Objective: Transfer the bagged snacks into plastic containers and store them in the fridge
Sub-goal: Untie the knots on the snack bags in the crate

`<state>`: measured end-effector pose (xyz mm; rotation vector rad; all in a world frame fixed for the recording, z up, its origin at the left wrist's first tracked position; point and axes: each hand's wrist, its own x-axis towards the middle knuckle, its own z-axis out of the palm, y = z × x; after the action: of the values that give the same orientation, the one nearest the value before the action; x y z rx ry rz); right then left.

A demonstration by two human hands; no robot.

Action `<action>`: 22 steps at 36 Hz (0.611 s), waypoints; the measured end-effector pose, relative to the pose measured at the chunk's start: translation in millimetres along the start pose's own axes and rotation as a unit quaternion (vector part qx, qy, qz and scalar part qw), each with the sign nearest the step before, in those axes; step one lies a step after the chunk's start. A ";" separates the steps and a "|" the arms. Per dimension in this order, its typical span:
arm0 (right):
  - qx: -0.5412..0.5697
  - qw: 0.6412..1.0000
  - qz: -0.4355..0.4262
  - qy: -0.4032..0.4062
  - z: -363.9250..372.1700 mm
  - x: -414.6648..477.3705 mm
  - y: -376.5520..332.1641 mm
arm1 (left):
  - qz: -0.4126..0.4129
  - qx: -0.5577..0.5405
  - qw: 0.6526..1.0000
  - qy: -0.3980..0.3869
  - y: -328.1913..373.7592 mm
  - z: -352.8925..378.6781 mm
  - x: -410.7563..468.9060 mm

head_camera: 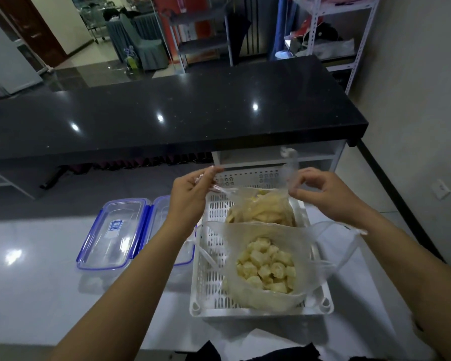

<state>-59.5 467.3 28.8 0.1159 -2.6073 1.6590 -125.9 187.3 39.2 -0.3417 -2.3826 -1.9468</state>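
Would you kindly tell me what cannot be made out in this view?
- Second container: head view, mostly hidden by the left forearm; contents unclear.
- Far bag: head view, lower part hidden behind the near bag.
- Dark item: head view, cut off by the bottom edge; unidentifiable.

I see 2 clear plastic bags in the white slotted basket (pixel 245 311). The far bag (pixel 261 211) holds pale yellow strips, its top stretched upward. The near bag (pixel 267 267) slumps open, full of pale round chunks. Left of the basket, the left container (pixel 113 233) and right container (pixel 164 212), clear with blue clips, sit side by side.
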 end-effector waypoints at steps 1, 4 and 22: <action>0.011 1.000 0.002 -0.007 -3.8 -0.8 -2.2 | -0.004 -0.005 1.000 -0.006 -0.3 -2.3 -1.2; 0.021 1.000 -0.011 -0.004 -15.7 -0.3 -14.3 | -0.009 -0.027 1.000 -0.004 2.0 -9.8 -1.5; 0.134 0.972 -0.041 0.191 -14.1 -4.2 -33.7 | -0.156 -0.305 0.939 -0.042 26.5 -17.9 0.7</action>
<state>-52.3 466.0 64.9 -0.0782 -2.0689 1.7885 -123.2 174.9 68.6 -0.0577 -1.9000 -2.8513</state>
